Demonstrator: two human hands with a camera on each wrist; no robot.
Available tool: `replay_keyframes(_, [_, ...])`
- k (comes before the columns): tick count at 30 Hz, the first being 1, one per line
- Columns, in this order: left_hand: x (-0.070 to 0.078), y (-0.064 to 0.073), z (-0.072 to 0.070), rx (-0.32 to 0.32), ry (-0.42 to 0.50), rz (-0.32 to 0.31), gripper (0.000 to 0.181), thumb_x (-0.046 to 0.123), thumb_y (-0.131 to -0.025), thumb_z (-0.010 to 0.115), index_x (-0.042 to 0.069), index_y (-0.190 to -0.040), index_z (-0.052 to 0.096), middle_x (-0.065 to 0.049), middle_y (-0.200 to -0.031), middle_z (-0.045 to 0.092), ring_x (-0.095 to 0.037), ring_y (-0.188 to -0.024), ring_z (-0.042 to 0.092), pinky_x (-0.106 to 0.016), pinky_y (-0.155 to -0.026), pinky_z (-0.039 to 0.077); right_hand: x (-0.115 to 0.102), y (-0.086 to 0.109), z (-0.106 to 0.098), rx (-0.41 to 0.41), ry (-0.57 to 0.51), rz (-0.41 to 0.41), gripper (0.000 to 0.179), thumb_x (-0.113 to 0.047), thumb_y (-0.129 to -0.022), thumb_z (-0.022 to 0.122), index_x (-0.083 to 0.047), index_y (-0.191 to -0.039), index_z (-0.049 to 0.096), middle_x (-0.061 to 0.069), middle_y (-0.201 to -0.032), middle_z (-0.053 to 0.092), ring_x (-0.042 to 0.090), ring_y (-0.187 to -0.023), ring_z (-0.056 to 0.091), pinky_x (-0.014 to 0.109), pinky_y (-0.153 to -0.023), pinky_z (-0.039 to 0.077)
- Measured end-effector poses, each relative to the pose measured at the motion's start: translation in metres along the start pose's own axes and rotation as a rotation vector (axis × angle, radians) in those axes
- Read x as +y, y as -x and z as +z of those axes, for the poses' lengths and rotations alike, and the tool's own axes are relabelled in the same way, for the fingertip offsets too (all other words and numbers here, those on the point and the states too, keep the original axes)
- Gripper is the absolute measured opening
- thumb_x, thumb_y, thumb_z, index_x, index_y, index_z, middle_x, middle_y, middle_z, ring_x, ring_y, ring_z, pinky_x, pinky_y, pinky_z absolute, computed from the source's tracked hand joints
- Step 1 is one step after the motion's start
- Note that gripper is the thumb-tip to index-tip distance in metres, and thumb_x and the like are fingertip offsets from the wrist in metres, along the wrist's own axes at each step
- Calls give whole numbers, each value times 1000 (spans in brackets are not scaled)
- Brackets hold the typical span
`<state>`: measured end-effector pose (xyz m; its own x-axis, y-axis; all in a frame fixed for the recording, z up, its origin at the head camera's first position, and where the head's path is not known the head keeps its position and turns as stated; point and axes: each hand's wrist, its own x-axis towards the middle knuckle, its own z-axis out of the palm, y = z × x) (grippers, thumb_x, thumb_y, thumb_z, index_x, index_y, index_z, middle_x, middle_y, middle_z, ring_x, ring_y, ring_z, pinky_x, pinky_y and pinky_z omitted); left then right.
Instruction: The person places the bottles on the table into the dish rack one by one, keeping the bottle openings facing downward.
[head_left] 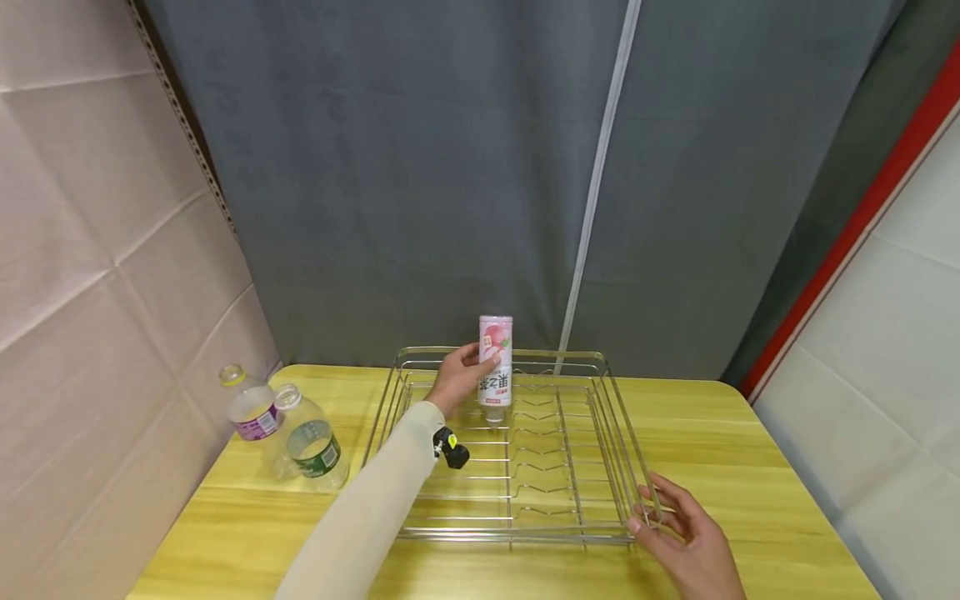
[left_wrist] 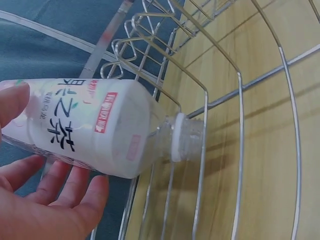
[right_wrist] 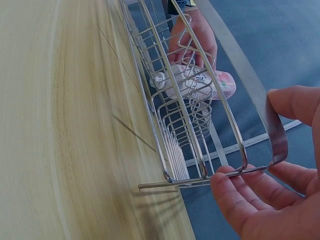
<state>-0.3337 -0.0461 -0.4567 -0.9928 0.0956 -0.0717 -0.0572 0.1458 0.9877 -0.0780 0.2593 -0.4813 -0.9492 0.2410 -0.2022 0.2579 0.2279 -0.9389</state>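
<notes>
An upside-down plastic bottle (head_left: 496, 358) with a pink and white label stands in the wire dish rack (head_left: 525, 533), its uncapped neck down among the wires. My left hand (head_left: 459, 379) holds it round the label, thumb on the near side and fingers behind. In the left wrist view the bottle's clear neck (left_wrist: 192, 140) reaches between the rack's wires, close over the wood. At the rack's near right corner, my right hand (head_left: 690, 533) pinches the metal rim, thumb and fingers on either side of the top band (right_wrist: 276, 132).
Two clear uncapped bottles stand left of the rack, one with a purple label (head_left: 257, 422), one with a green label (head_left: 313, 448). The wooden table (head_left: 720, 433) ends at a grey curtain (head_left: 420, 208) behind. White panels flank both sides.
</notes>
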Motion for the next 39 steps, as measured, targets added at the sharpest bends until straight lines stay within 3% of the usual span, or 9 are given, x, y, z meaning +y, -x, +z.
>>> replay_keyframes(9, [14, 9, -9, 63, -25, 15, 74, 31, -97, 78, 3, -158, 45, -21, -145, 62, -37, -133, 62, -52, -116, 50, -1, 1, 0, 5, 14, -2, 79, -34, -94, 82, -22, -160, 42, 14, -155, 54, -4, -104, 67, 25, -85, 63])
replay_keyframes(14, [24, 16, -18, 107, -31, 26, 71, 30, -96, 79, 5, -156, 49, -20, -146, 61, -37, -135, 60, -51, -113, 52, -1, 0, -1, -6, 35, 3, 81, -38, -94, 82, -21, -161, 41, 15, -156, 54, -5, -104, 66, 27, -86, 63])
replay_keyframes(20, [36, 27, -24, 99, -20, 48, 68, 33, -96, 79, 10, -153, 53, -17, -147, 60, -35, -136, 59, -50, -113, 53, -3, 0, -3, -14, 43, 17, 84, -44, -92, 82, -22, -162, 40, 13, -156, 54, -5, -104, 66, 29, -89, 64])
replay_keyframes(30, [71, 81, -46, -20, -22, 85, 73, 39, -95, 80, 21, -157, 47, -11, -153, 54, -33, -141, 56, -53, -116, 50, -4, 0, -3, -18, 51, 24, 85, -45, -92, 82, -21, -161, 40, 15, -157, 53, -5, -103, 66, 29, -89, 64])
replay_keyframes(35, [81, 117, -64, -5, -47, 166, 73, 39, -95, 80, 25, -157, 45, -5, -153, 53, -29, -143, 53, -54, -117, 49, -4, -1, -3, -23, 56, 28, 86, -46, -92, 82, -20, -162, 39, 16, -158, 52, -6, -102, 65, 29, -89, 64])
replay_keyframes(39, [83, 147, -77, 48, -65, 242, 70, 37, -96, 80, 23, -154, 46, -3, -152, 52, -28, -143, 52, -53, -118, 48, -5, -1, -3, -20, 60, 45, 87, -47, -91, 82, -22, -162, 39, 14, -158, 52, -6, -102, 65, 30, -90, 64])
